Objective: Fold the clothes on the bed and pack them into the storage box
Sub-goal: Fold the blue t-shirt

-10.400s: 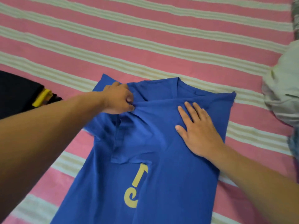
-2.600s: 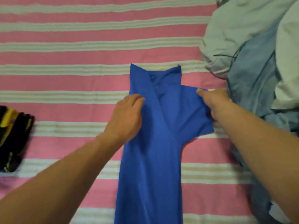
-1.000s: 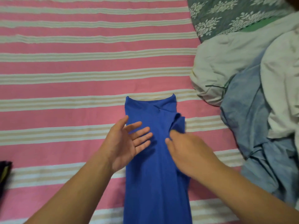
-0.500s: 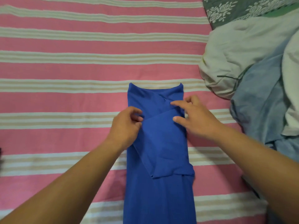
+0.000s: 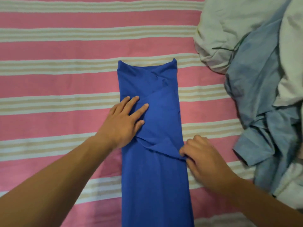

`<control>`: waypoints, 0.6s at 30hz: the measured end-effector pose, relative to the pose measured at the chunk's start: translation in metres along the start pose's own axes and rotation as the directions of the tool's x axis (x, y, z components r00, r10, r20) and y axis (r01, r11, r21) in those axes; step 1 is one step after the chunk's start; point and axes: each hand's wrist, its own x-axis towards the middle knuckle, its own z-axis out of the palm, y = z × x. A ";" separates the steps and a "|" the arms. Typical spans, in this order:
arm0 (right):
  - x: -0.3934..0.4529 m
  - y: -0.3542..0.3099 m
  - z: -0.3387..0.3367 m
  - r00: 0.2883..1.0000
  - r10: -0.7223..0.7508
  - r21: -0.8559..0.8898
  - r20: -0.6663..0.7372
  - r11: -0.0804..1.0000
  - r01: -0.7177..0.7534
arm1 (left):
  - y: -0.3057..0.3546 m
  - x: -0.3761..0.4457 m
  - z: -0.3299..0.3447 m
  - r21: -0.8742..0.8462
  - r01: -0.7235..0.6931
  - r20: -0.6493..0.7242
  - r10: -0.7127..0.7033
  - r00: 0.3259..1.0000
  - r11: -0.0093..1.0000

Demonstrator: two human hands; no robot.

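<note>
Where the blue shirt point(image 5: 154, 145) lies folded into a long narrow strip across the middle of the bed point(image 5: 65, 79), we find our left hand point(image 5: 124, 122) flat on its left edge, fingers straight and spread. Our right hand point(image 5: 201, 159) has its curled fingers pinching the folded-in sleeve at the shirt's right edge. A heap of pale and light-blue clothes point(image 5: 255, 82) occupies the bed's right edge.

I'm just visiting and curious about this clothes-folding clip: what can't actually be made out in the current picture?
Head view only:
- The storage box: outside the frame, nowhere in sight.
- The blue shirt's lower end: cut off by the bottom edge.
- The right hand's fingertips: tucked under the sleeve fold they pinch.
- The pile of clothes: overlapping and cut by the right edge, so the count is unclear.
- The left hand covers part of the shirt.
</note>
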 end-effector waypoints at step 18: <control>0.082 0.011 -0.055 0.978 -0.159 -0.145 -0.132 0.980 0.140 | 0.024 -0.091 -0.011 0.039 -0.645 -0.027 0.647 0.762 0.763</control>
